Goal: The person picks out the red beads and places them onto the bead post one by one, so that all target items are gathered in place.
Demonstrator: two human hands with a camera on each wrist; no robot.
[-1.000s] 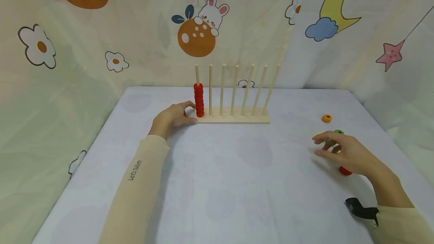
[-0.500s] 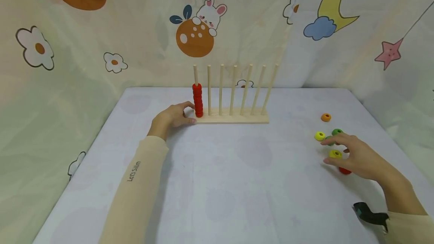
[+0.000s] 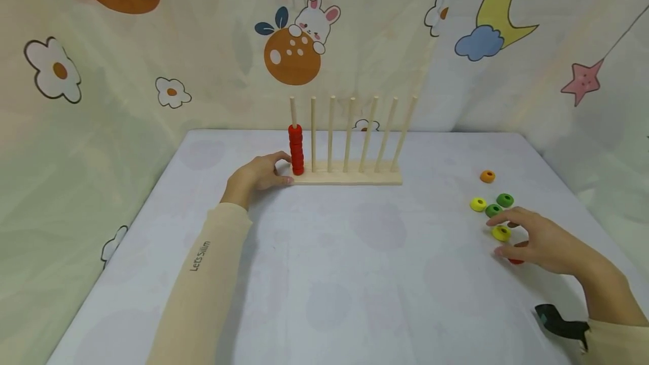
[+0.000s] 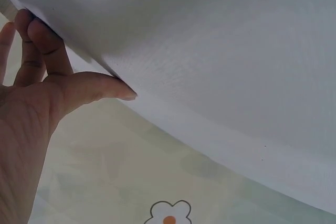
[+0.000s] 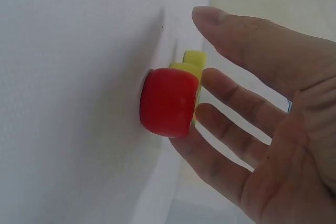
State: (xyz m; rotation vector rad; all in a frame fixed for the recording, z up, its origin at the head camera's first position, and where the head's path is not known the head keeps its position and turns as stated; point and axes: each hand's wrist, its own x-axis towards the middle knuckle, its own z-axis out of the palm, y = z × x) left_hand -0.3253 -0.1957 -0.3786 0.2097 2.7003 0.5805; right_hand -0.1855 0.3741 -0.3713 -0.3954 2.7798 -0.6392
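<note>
My left hand (image 3: 256,174) holds the left end of a pale wooden peg rack's base (image 3: 350,178), thumb at the front edge and fingers behind. Red beads (image 3: 296,150) are stacked on the rack's leftmost peg; the other pegs are bare. On the right, my right hand (image 3: 545,244) hovers with parted thumb and fingers over a red bead (image 5: 168,102) on the table. The hand mostly covers that bead in the head view. Just beyond its fingertips lies a yellow bead (image 3: 501,233). In the left wrist view the rack is hardly visible.
Two green beads (image 3: 505,200), another yellow bead (image 3: 478,204) and an orange bead (image 3: 488,176) lie on the white tabletop (image 3: 345,275) at the right. A printed curtain (image 3: 213,44) hangs behind the table. A black wrist strap piece (image 3: 560,323) juts from the right sleeve.
My right hand has moved right and toward the near side, over the red bead, uncovering the yellow and green beads. The left hand and the rack stay in place.
</note>
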